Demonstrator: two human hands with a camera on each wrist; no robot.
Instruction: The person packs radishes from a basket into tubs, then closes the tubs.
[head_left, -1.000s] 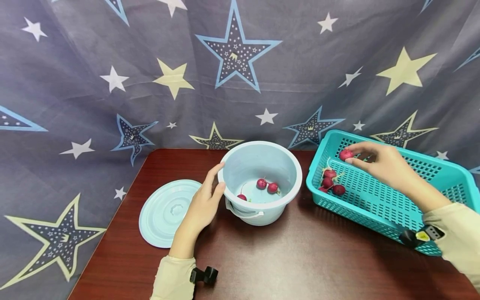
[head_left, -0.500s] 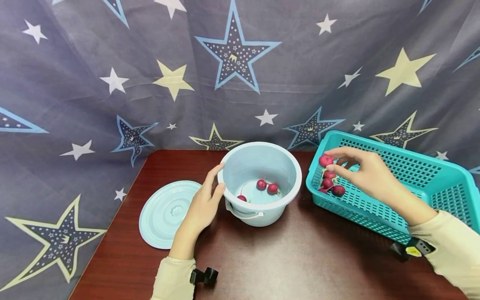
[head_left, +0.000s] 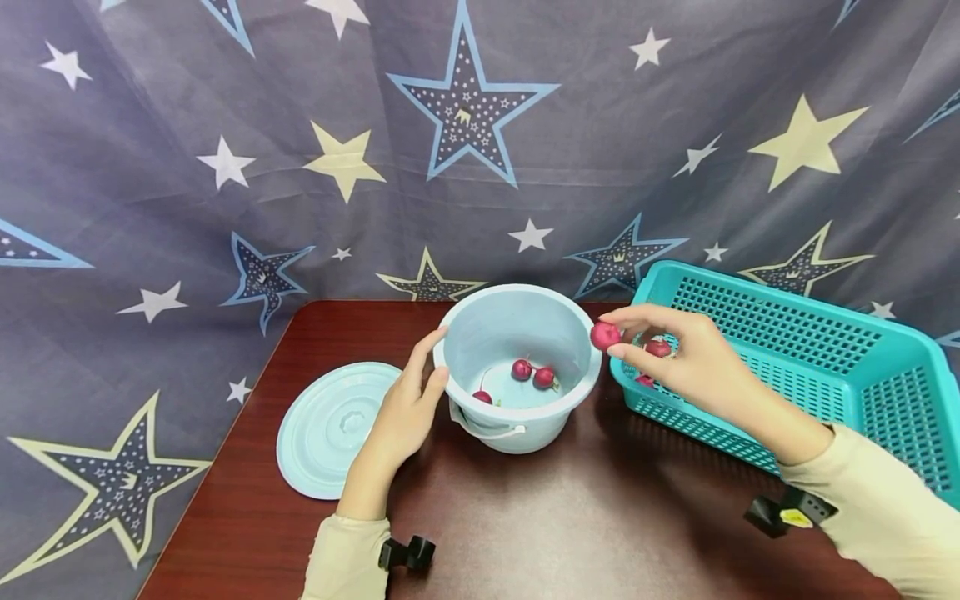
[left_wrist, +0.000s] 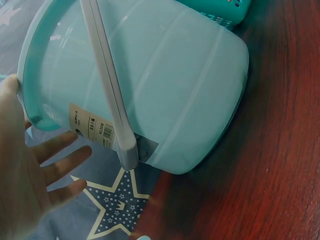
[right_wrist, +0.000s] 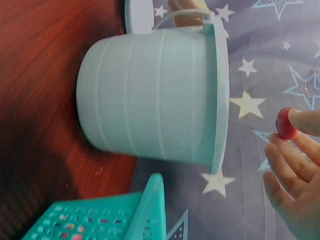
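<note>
A red radish (head_left: 606,336) is pinched between the thumb and fingers of my right hand (head_left: 678,350), level with the right rim of a pale blue bucket (head_left: 510,429). In the right wrist view the held radish (right_wrist: 287,124) stands out past the bucket's rim. My left hand (head_left: 405,404) rests against the bucket's left rim; in the left wrist view its fingers (left_wrist: 62,165) are spread and straight beside the bucket wall. At the bottom of the bucket lie several radishes (head_left: 544,378). More radishes (head_left: 657,347) sit in the turquoise basket (head_left: 817,317), partly hidden behind my right hand.
A round pale blue lid (head_left: 322,442) lies on the dark red table (head_left: 540,525), left of the bucket. The bucket's white handle (head_left: 487,432) hangs down its front. Behind the table hangs a grey curtain (head_left: 285,100) with stars.
My right hand has carried the pinched radish leftward from over the basket to the bucket's right rim. My left hand and the bucket have stayed in place.
</note>
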